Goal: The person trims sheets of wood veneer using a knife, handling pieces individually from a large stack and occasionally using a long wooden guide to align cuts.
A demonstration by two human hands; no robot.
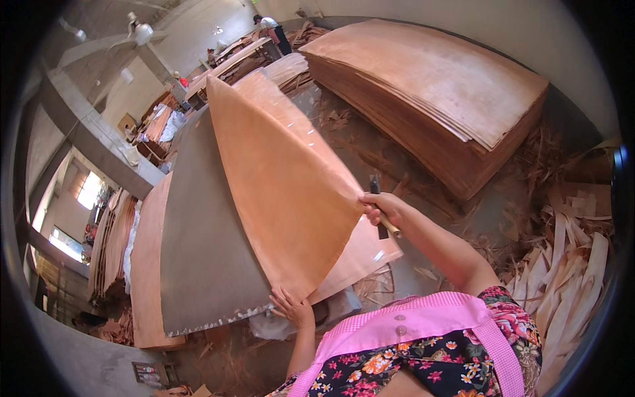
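Observation:
A large orange-brown wood veneer sheet (278,192) rises in front of me, its right side lifted and curled over. My right hand (383,208) is closed on the sheet's right corner. That same hand also holds a tool with a dark flat blade (382,230) and a pale wooden handle (394,231). At the near edge, my left hand (289,307) rests on the sheet with its fingers spread. Left of the lifted sheet lies a dark grey sheet (198,245) with a ragged near edge. Paler veneer (360,258) shows beneath on the right.
A tall veneer stack (436,79) stands at the far right. Loose veneer strips (562,258) heap up at my right, and scraps litter the floor (403,159). A concrete pillar (99,139) stands left. Another person (271,30) is at the back near more stacks.

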